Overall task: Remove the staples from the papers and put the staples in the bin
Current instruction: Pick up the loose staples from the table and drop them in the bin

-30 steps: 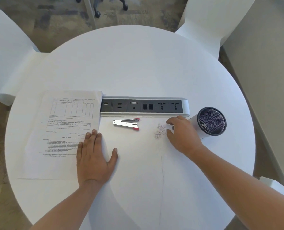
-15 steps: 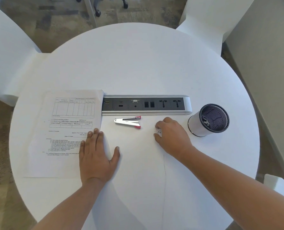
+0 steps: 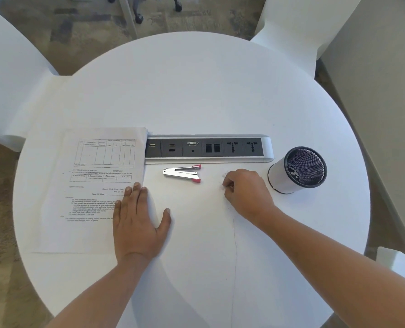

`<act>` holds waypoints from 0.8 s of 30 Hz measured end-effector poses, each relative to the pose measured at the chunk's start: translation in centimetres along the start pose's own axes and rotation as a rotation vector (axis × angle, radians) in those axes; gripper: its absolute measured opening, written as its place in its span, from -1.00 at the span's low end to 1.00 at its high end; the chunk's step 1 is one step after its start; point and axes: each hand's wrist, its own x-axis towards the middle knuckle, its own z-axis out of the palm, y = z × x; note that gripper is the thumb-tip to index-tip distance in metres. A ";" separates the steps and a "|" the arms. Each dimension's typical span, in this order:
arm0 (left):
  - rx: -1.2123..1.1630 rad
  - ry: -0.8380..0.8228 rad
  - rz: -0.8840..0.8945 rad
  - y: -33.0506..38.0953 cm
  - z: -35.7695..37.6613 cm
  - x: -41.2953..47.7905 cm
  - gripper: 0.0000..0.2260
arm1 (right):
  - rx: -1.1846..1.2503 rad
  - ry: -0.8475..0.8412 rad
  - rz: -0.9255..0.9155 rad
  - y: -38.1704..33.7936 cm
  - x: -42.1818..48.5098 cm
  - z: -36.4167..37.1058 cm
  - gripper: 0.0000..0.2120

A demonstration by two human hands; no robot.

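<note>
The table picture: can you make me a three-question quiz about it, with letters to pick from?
1. Where is the staple remover?
A. in front of the socket strip, between the papers and the right hand
B. inside the bin
C. on top of the papers

2. What colour are the staple remover's tips?
A. blue
B. red
C. green

3. What is the left hand doing?
A. holding the bin
B. lifted in the air
C. lying flat, fingers on the papers' edge

Answers: 1 A, it lies on the table just below the strip. 2 B, both ends show red. 3 C, the palm is down and spread, while the bin stands untouched on the far right.
</note>
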 end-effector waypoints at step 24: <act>-0.002 -0.005 0.021 0.0 0.1 0.0 -0.24 | 0.322 0.390 0.406 6.2 -3.8 -14.7 -0.91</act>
